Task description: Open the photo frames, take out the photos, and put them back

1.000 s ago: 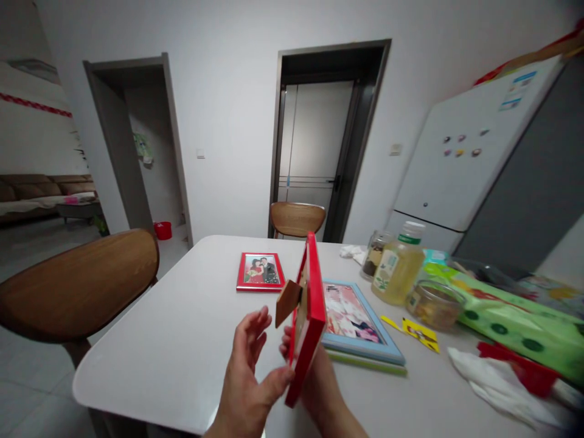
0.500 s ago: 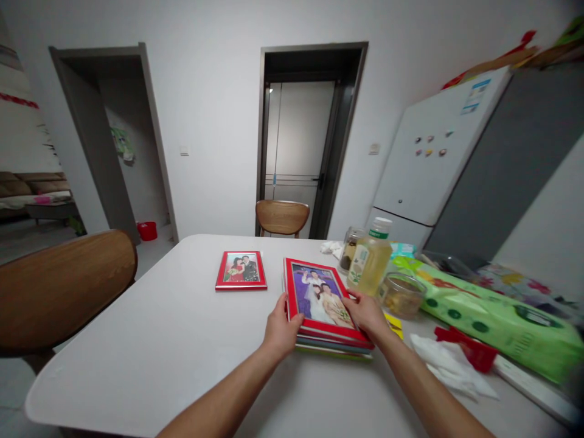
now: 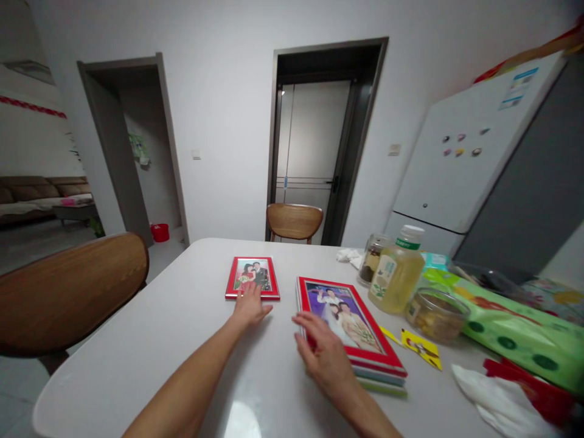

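Note:
On the left part of the white table lies a small red picture frame [image 3: 252, 277] with a photo of a couple. My left hand [image 3: 250, 306] is at its near edge, fingers stretched over the lower part of the photo. To the right sits a stack of picture frames [image 3: 349, 322], a larger red one with a couple's photo on top and grey and green edges beneath. My right hand [image 3: 323, 350] hovers by the stack's left near corner, fingers apart and holding nothing. It covers that corner, so any contact there cannot be made out.
A bottle of yellow liquid [image 3: 396, 271], a jar [image 3: 373, 258] and a clear round container [image 3: 437, 315] stand right of the stack. Beyond are a green tissue pack [image 3: 515, 328], yellow packets [image 3: 420, 348] and crumpled tissue [image 3: 499, 398]. Wooden chairs [image 3: 294, 221] border the white table [image 3: 150, 340].
Both hands have let go of the stack. My left hand has moved left to the small frame; my right hand has shifted to the stack's left side. The view has turned slightly.

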Available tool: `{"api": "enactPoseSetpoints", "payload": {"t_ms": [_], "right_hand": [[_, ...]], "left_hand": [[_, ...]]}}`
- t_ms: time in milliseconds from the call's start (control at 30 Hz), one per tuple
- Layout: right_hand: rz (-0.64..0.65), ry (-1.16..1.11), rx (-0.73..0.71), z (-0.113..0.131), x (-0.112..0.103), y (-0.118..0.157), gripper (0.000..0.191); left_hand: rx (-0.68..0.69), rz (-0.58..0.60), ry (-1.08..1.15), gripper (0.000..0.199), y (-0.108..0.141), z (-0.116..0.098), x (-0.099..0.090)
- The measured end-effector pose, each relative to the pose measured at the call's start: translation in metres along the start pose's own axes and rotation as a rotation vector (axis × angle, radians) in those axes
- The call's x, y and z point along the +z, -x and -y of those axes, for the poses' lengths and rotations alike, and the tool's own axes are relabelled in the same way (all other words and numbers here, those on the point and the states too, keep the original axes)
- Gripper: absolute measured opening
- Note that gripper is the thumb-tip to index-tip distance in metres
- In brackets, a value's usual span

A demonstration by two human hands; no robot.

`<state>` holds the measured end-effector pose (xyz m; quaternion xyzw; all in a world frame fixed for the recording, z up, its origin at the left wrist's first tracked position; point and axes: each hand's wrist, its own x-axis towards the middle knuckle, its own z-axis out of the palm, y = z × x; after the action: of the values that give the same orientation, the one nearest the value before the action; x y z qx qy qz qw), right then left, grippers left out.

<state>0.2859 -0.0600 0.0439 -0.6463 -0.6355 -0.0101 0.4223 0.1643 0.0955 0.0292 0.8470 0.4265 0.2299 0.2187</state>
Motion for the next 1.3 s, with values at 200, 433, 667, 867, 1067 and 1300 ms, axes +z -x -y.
{"api": "enactPoseSetpoints", "payload": {"t_ms": [200, 433, 667, 867, 1067, 1300], "right_hand": [[0.113, -0.053, 0.077, 0.022, 0.062, 0.011, 0.038], [0.154, -0.036, 0.183, 0.015, 0.076, 0.025, 0.044], [0.184, -0.314, 0.276, 0.033, 0.059, 0.04, 0.048], [0.107, -0.566, 0.43, 0.06, 0.046, 0.035, 0.051], [0.211, -0.615, 0.263, 0.088, 0.07, 0.02, 0.051], [0.284, -0.188, 0.112, 0.068, 0.088, 0.023, 0.037]], "left_hand": [[0.081, 0.084, -0.196, 0.053, 0.039, 0.019, -0.027], [0.181, 0.104, -0.237, 0.079, 0.179, 0.018, -0.046], [0.362, -0.02, -0.248, 0.021, 0.226, 0.022, -0.027], [0.198, -0.248, 0.138, 0.036, 0.213, -0.014, -0.06], [-0.071, -0.435, 0.757, 0.058, 0.199, -0.019, -0.076], [-0.172, -0.329, 0.678, 0.059, 0.202, 0.025, -0.054]]}}
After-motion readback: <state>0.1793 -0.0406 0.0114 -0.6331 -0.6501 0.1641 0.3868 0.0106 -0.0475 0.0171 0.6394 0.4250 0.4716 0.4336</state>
